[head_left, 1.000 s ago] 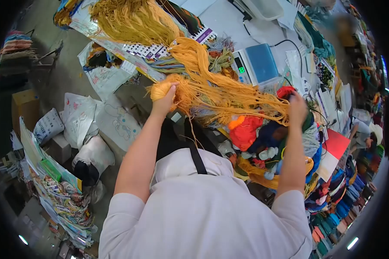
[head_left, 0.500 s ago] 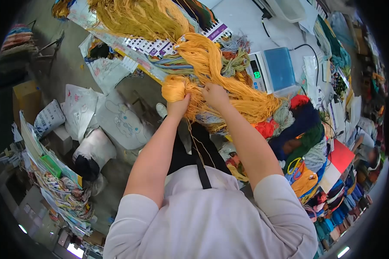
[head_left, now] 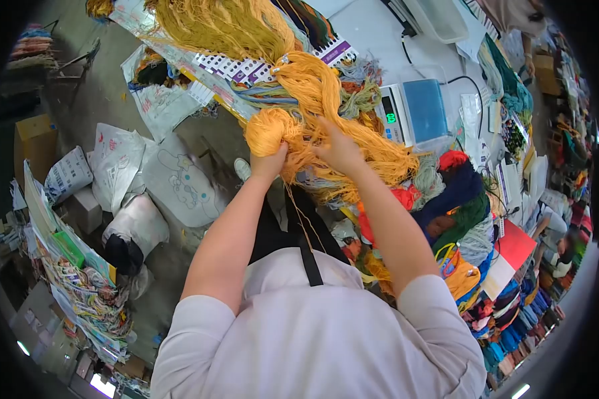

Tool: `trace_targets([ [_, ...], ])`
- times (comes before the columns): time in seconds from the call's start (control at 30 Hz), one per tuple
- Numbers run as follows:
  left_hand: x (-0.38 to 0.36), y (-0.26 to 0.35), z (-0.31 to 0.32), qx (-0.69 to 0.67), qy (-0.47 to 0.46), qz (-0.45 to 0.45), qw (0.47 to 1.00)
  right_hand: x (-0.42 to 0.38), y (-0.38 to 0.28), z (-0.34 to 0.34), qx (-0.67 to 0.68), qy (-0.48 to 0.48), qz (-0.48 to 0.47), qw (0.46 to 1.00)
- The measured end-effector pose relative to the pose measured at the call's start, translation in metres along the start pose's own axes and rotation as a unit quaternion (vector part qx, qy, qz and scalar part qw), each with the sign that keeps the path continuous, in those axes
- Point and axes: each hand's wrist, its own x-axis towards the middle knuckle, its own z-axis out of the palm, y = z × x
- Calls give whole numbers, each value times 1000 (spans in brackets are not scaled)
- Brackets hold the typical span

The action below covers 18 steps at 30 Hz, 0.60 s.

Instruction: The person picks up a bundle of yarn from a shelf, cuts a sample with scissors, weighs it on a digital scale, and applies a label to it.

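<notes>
My left hand (head_left: 270, 163) is closed around the lower end of a bunched orange-yellow yarn hank (head_left: 270, 132), its thumb along the right side. To its right, my right hand (head_left: 341, 151) has the index finger stretched out and the thumb apart, over loose yarn strands. A long orange-yellow skein (head_left: 316, 86) runs beside both hands and spreads rightward along the table edge. Thin loose strands (head_left: 303, 219) hang below my left hand over my lap. The lower fingers of my right hand are hidden.
A digital scale (head_left: 391, 114) with a blue tray (head_left: 426, 108) stands right of the yarn. Olive-gold skeins (head_left: 219, 30) and purple-white cards (head_left: 246, 70) lie at the back. Navy yarn (head_left: 454, 193) is piled at right; plastic bags (head_left: 116, 159) sit on the floor at left.
My right hand has gone from a closed pinch on the yarn to a stretched index finger. The hank in my left hand looks fuller and sits slightly further left.
</notes>
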Motion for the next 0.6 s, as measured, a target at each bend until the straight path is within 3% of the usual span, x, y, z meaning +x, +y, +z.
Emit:
trace_targets([
  [0.13, 0, 6, -25, 51, -4, 20, 998, 11, 2, 31, -15, -60, -52, 997],
  [0.2, 2, 4, -35, 131, -69, -105, 983, -11, -25, 1, 120, -183, -21, 975],
  [0.27, -7, -3, -26, 166, -60, -39, 983, -45, -45, -12, 207, -213, -112, 948],
  [0.3, -8, 2, -21, 199, -21, 65, 978, -61, -59, -26, 211, -233, -136, 940],
  [0.33, -10, 6, -20, 196, -21, 68, 978, -68, -60, -32, 230, -191, -154, 942],
  [0.4, -4, 26, -27, 189, -44, 49, 980, -75, -52, -55, 265, -139, -116, 947],
  [0.43, -1, 35, -34, 192, -32, 71, 978, -84, -52, -68, 309, -163, -23, 937],
  [0.47, -1, 39, -41, 191, -29, 72, 978, -87, -47, -70, 306, -161, -25, 938],
  [0.53, 3, 47, -54, 160, -80, 73, 981, -88, -32, -69, 531, -50, 114, 838],
  [0.57, 2, 56, -59, 156, -78, 82, 981, -82, -34, -82, 542, -15, 167, 824],
  [0.6, -4, 65, -65, 170, -81, 162, 969, -88, -39, -86, 543, -7, 164, 824],
])
